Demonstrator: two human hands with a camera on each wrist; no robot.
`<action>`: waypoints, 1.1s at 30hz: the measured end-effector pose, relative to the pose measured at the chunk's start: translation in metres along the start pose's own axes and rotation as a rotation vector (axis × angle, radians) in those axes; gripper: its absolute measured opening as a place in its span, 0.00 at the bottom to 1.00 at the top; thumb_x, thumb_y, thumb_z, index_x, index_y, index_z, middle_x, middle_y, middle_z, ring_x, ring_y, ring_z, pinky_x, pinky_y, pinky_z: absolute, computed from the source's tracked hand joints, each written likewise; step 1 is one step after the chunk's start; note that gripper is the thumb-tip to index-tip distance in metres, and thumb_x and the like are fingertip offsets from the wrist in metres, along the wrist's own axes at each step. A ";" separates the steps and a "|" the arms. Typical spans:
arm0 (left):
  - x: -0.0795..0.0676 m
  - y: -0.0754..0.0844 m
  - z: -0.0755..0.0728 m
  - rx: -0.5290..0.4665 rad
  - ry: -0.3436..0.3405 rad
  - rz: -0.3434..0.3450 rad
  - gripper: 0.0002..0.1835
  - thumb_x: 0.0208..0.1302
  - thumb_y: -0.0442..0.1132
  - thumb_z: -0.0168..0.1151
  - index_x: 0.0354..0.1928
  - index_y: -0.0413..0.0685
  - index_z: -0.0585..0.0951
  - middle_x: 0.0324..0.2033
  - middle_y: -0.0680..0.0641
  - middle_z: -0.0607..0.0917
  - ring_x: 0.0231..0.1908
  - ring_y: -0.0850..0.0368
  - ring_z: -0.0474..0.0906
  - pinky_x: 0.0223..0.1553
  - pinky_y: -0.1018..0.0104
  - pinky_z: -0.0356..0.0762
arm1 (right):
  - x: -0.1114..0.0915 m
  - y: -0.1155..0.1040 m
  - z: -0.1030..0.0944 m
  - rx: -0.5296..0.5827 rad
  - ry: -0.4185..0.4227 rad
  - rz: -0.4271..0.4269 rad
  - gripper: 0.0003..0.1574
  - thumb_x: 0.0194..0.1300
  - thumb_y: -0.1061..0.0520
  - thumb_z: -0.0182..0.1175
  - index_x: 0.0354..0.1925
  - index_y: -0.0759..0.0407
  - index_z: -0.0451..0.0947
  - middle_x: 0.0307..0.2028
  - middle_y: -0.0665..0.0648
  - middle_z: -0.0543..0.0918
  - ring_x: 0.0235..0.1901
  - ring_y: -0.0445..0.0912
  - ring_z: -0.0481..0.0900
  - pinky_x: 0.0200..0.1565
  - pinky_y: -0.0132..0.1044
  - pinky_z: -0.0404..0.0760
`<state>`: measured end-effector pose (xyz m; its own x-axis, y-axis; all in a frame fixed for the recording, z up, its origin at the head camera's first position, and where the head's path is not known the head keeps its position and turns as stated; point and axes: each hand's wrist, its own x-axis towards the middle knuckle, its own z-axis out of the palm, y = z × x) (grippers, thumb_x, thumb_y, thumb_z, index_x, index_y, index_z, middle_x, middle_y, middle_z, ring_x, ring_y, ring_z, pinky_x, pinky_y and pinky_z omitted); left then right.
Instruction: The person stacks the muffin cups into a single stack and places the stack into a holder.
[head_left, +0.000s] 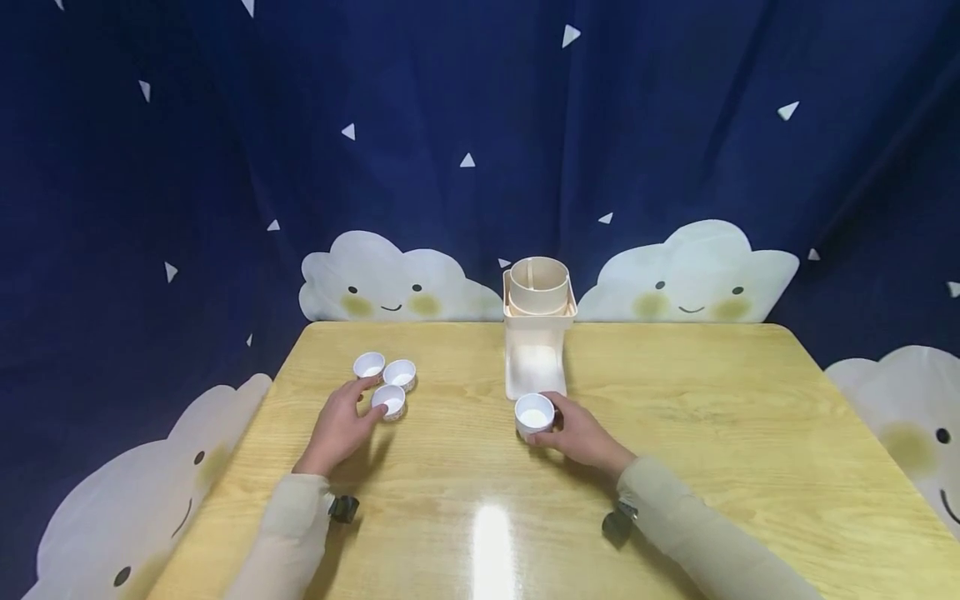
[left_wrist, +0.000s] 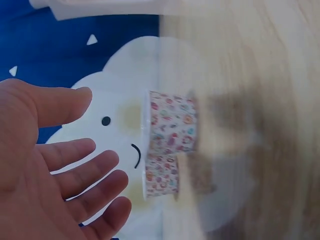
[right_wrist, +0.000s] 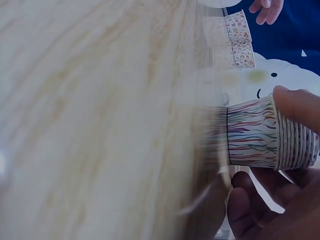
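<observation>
My right hand (head_left: 581, 433) grips a nested stack of paper cups (head_left: 535, 421), mouth up. In the right wrist view, the stack (right_wrist: 252, 132) has wavy coloured stripes and several stacked rims; the thumb lies on the rims and the fingers are below. My left hand (head_left: 341, 425) hovers by a group of three small paper cups, its fingers spread and relaxed. The nearest cup (head_left: 388, 403) sits between thumb and fingers as seen from the head; the left wrist view shows a gap to the patterned cups (left_wrist: 172, 122). Behind stand a left cup (head_left: 369, 365) and a right cup (head_left: 400, 374).
A beige plastic stand (head_left: 534, 367) with a round cylinder (head_left: 538, 287) on top stands at the table's back edge, just behind the cup stack. A dark blue curtain (head_left: 450, 100) with white clouds surrounds the wooden table (head_left: 690, 400).
</observation>
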<state>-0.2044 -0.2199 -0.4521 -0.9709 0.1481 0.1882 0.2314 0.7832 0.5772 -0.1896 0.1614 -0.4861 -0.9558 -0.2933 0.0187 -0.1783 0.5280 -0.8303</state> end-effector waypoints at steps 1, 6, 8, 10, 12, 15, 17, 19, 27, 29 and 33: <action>0.000 -0.002 0.002 0.010 -0.004 0.001 0.29 0.65 0.41 0.63 0.66 0.39 0.72 0.61 0.34 0.78 0.59 0.34 0.75 0.60 0.40 0.71 | -0.001 0.000 0.000 -0.006 -0.001 0.004 0.41 0.54 0.55 0.75 0.63 0.63 0.71 0.52 0.60 0.82 0.52 0.52 0.80 0.57 0.47 0.76; -0.001 -0.008 0.008 0.038 -0.028 -0.025 0.32 0.65 0.44 0.64 0.69 0.39 0.70 0.63 0.32 0.76 0.64 0.31 0.70 0.64 0.37 0.66 | -0.001 -0.002 0.001 -0.029 0.003 0.024 0.41 0.53 0.54 0.75 0.63 0.61 0.72 0.51 0.59 0.83 0.51 0.50 0.80 0.56 0.46 0.76; 0.000 -0.010 0.010 0.033 -0.025 -0.029 0.34 0.64 0.45 0.66 0.69 0.39 0.69 0.63 0.31 0.75 0.64 0.31 0.70 0.64 0.37 0.65 | 0.000 -0.003 0.000 -0.033 0.002 0.022 0.41 0.53 0.54 0.75 0.63 0.61 0.72 0.51 0.59 0.83 0.50 0.49 0.80 0.55 0.45 0.76; 0.002 -0.011 0.012 0.030 -0.017 -0.019 0.36 0.62 0.45 0.68 0.69 0.38 0.69 0.64 0.31 0.75 0.64 0.31 0.70 0.64 0.38 0.66 | 0.001 -0.003 0.000 -0.029 -0.001 0.031 0.41 0.52 0.55 0.75 0.63 0.60 0.72 0.51 0.58 0.83 0.49 0.49 0.80 0.55 0.43 0.76; 0.003 -0.013 0.015 0.032 -0.013 -0.010 0.37 0.60 0.45 0.70 0.69 0.38 0.69 0.64 0.31 0.75 0.64 0.32 0.71 0.63 0.38 0.67 | 0.001 -0.003 0.000 -0.024 -0.005 0.043 0.41 0.52 0.55 0.75 0.63 0.59 0.72 0.51 0.57 0.83 0.49 0.48 0.80 0.54 0.43 0.76; 0.006 -0.016 0.019 0.029 -0.008 -0.013 0.39 0.59 0.45 0.71 0.69 0.38 0.69 0.63 0.32 0.76 0.63 0.32 0.72 0.63 0.39 0.68 | 0.002 -0.003 0.000 -0.033 -0.003 0.058 0.41 0.52 0.55 0.76 0.62 0.58 0.73 0.50 0.56 0.83 0.48 0.48 0.80 0.54 0.42 0.76; 0.008 -0.017 0.021 0.020 -0.007 -0.023 0.39 0.58 0.46 0.71 0.69 0.38 0.69 0.61 0.33 0.78 0.60 0.34 0.75 0.60 0.41 0.70 | 0.002 -0.003 0.000 -0.052 0.000 0.057 0.40 0.52 0.54 0.76 0.62 0.58 0.73 0.50 0.56 0.83 0.48 0.47 0.79 0.54 0.43 0.76; 0.009 -0.018 0.024 0.002 -0.005 -0.033 0.39 0.57 0.45 0.72 0.68 0.38 0.70 0.59 0.33 0.80 0.54 0.37 0.78 0.56 0.44 0.73 | 0.002 -0.004 -0.001 -0.067 0.005 0.054 0.40 0.52 0.53 0.76 0.61 0.59 0.74 0.49 0.56 0.84 0.49 0.47 0.79 0.54 0.44 0.76; 0.009 -0.022 0.032 -0.014 -0.015 -0.086 0.33 0.59 0.42 0.69 0.65 0.38 0.72 0.56 0.33 0.81 0.54 0.39 0.79 0.54 0.44 0.74 | -0.001 -0.006 0.000 -0.070 -0.006 0.053 0.40 0.52 0.53 0.76 0.61 0.59 0.74 0.50 0.56 0.84 0.52 0.50 0.79 0.59 0.50 0.74; 0.010 -0.021 0.033 -0.020 -0.020 -0.093 0.31 0.59 0.42 0.69 0.64 0.39 0.73 0.57 0.33 0.81 0.54 0.39 0.79 0.54 0.43 0.74 | -0.001 -0.006 0.000 -0.068 -0.002 0.064 0.40 0.52 0.53 0.76 0.61 0.59 0.74 0.50 0.56 0.83 0.53 0.50 0.78 0.60 0.50 0.74; 0.012 -0.020 0.033 -0.026 -0.027 -0.098 0.32 0.60 0.42 0.68 0.64 0.37 0.72 0.58 0.33 0.80 0.53 0.40 0.79 0.54 0.45 0.74 | 0.000 -0.005 -0.002 -0.084 0.011 0.073 0.40 0.51 0.52 0.76 0.61 0.59 0.74 0.50 0.56 0.83 0.52 0.50 0.78 0.60 0.50 0.74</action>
<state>-0.2227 -0.2140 -0.4880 -0.9902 0.0886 0.1084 0.1367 0.7788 0.6122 -0.1892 0.1603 -0.4808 -0.9695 -0.2427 -0.0338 -0.1262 0.6129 -0.7800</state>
